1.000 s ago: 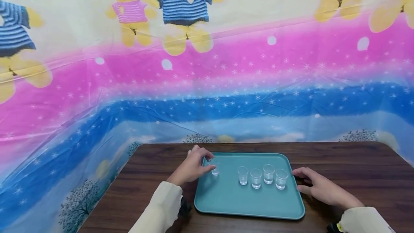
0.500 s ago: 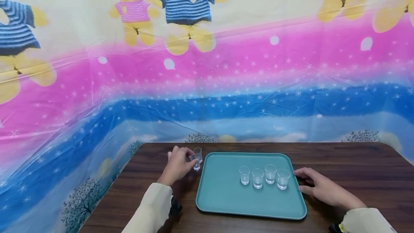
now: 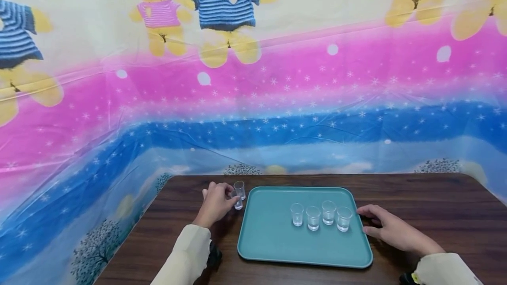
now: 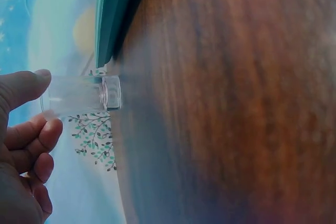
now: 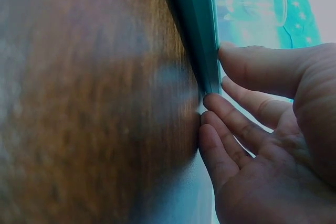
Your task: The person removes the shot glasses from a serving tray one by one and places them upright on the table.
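Note:
On the dark wooden table, left of the green tray (image 3: 273, 245), my left hand (image 3: 215, 201) pinches a small clear shot glass (image 3: 238, 204) near its rim between thumb and fingers. In the left wrist view that shot glass (image 4: 79, 93) has its thick base at the tabletop. A second shot glass (image 3: 239, 188) stands just behind it. My right hand (image 3: 390, 228) touches the tray's right edge with thumb and fingertips, its fingers fairly straight. Several more shot glasses (image 3: 313, 219) stand on the right half of the tray, seemingly with clear liquid in the bottom.
The wooden table (image 3: 435, 201) extends on both sides of the tray. Behind it hangs a printed cloth (image 3: 253, 100) with bears and snowflakes. In the right wrist view a shot glass (image 5: 257, 3) shows beyond the tray's rim.
My left hand has carried the shot glass leftward off the tray to the table, beside the other glass. Over the last half second it stays there. My right hand keeps its place.

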Action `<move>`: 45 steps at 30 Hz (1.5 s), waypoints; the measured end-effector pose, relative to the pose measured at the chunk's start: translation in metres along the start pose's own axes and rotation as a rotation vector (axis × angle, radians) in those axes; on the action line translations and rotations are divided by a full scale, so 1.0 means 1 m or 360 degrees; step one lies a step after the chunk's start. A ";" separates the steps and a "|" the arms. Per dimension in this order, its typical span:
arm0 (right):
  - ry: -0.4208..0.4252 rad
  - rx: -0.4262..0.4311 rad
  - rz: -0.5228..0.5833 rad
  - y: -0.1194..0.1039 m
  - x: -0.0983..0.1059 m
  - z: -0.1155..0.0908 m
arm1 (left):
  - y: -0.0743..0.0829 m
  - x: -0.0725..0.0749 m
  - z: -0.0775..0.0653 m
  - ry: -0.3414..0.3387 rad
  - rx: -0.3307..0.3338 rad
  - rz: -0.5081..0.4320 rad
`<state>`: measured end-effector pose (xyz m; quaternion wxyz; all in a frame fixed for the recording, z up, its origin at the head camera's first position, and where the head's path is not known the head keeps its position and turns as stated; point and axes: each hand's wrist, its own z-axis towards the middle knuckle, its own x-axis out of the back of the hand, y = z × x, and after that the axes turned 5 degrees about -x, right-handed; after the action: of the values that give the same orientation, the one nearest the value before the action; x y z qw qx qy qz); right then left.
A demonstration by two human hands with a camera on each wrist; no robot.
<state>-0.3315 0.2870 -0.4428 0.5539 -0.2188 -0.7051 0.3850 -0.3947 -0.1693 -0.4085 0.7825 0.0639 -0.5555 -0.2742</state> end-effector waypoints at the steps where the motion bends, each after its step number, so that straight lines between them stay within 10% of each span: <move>1: 0.0004 -0.0003 -0.0003 0.000 0.000 0.000 | 0.000 0.000 0.000 0.0003 0.0002 -0.0001; 12: -0.0022 0.0012 -0.0013 -0.002 0.001 -0.002 | 0.008 0.003 -0.003 0.0103 -0.0224 -0.0044; 26: -0.0011 0.0007 -0.0004 0.001 0.002 -0.002 | 0.039 -0.011 -0.003 -0.0141 -0.0656 -0.0141; 45: -0.0045 -0.0009 0.0051 -0.001 0.001 -0.003 | 0.096 -0.030 0.001 -0.0388 -0.0789 -0.0209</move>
<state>-0.3283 0.2879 -0.4412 0.5370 -0.2263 -0.7103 0.3949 -0.3681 -0.0736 -0.3945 0.6823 -0.1269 -0.5561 -0.4573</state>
